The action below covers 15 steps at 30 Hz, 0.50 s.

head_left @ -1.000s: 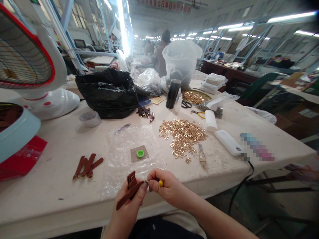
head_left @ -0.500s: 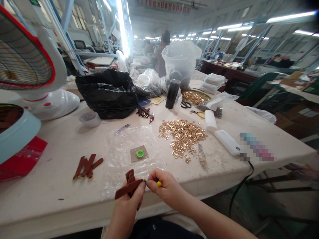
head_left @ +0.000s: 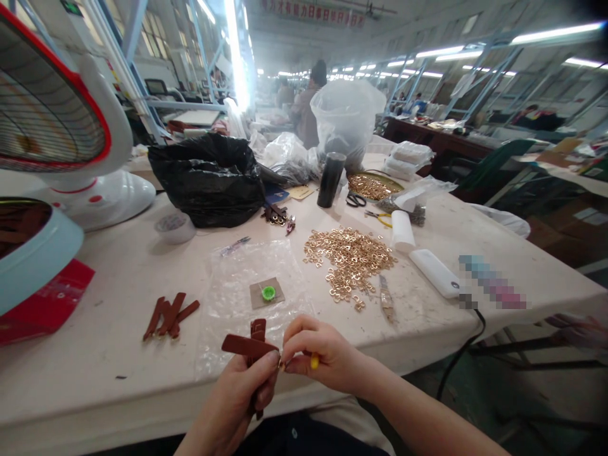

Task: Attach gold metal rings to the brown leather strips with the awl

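Note:
My left hand [head_left: 247, 386] is closed around several brown leather straps [head_left: 249, 345], one lying crosswise over the others. At the end of the crosswise strap a small gold-coloured ring [head_left: 282, 365] shows between the fingertips of both hands. My right hand [head_left: 323, 354] is closed too, its thumb and fingers meeting at that ring. From its grip sticks out the yellow end of a tool [head_left: 314, 360]; the rest of the tool is hidden. Beyond the hands, a green cap-like dish [head_left: 268, 292] sits on a square of brown card [head_left: 259, 296] over clear plastic film [head_left: 223, 316].
Loose gold rings [head_left: 351, 259] form a pile on the right, near a worn blade-like piece [head_left: 386, 297]. More brown straps [head_left: 171, 316] lie left. Farther back stand a black bag [head_left: 204, 183], a black cylinder [head_left: 331, 180] and a fan [head_left: 114, 190]. A white power bank-like block [head_left: 434, 272] has a cable.
The straps in my left hand have turned slightly. My right hand's fingers have lifted and shifted a little, and the ring at the strap end now shows. The view has moved slightly.

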Tool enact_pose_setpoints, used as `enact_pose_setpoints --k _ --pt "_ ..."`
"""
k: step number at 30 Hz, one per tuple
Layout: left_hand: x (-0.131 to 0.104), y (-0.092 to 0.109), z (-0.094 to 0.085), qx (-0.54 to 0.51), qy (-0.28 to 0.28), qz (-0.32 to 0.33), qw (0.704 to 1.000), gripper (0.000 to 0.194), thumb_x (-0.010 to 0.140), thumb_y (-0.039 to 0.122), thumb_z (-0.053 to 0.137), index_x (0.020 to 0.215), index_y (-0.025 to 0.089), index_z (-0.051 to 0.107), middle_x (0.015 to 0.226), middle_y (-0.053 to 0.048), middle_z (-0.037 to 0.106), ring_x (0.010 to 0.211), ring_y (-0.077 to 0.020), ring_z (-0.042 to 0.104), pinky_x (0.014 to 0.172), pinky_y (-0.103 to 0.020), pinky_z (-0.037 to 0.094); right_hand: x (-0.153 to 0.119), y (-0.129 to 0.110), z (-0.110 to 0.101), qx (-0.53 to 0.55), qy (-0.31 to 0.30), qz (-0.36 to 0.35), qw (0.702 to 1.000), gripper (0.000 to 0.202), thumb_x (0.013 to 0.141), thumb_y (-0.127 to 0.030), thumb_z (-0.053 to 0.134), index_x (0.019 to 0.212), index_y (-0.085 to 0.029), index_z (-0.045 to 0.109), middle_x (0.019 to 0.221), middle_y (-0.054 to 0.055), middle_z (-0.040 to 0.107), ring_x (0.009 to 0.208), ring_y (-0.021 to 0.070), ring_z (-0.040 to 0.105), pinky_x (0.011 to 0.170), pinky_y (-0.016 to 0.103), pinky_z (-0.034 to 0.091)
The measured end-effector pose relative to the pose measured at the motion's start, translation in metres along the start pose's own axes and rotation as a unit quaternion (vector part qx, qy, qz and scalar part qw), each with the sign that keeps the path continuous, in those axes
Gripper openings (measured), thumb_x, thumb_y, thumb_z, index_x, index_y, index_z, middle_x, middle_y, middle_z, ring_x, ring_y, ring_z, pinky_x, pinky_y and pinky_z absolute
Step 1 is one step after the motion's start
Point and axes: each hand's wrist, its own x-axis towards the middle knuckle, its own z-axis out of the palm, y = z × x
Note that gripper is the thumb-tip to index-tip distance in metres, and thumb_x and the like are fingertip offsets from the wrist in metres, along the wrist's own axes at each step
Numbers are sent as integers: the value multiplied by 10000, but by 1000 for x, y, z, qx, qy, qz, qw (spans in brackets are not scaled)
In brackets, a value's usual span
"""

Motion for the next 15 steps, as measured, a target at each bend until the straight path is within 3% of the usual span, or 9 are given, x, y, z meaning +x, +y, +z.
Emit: enact_pose_setpoints --k 4,7,10,15 --pt "0 0 3 36 -1 9 999 366 642 454 645 533 179 430 377 95 341 361 -29 235 368 -187 157 1 1 3 39 13 16 999 30 780 -206 609 805 -188 610 813 31 533 699 119 518 620 228 447" --pt "-1 -2 8 51 51 46 996 354 646 453 646 567 185 427 398 104 345 367 -33 238 371 -182 171 1 2 4 69 8 58 996 88 770 -247 621 726 -180 584 778 12 506 610 97 460 547 213 403" --pt "-4 -4 12 68 119 96 986 316 655 413 648 610 191 428 433 109 354 381 -38 256 378 -177 180 0 2 4 94 5 106 990 119 764 -254 621 693 -177 565 764 2 494 644 104 454 589 226 392" --pt "-8 -5 14 123 147 154 969 199 653 343 647 692 179 541 465 90 377 417 -71 310 395 -196 239 -3 1 8 145 23 219 965 134 741 -242 620 708 -183 505 620 -54 407 553 87 358 512 206 314"
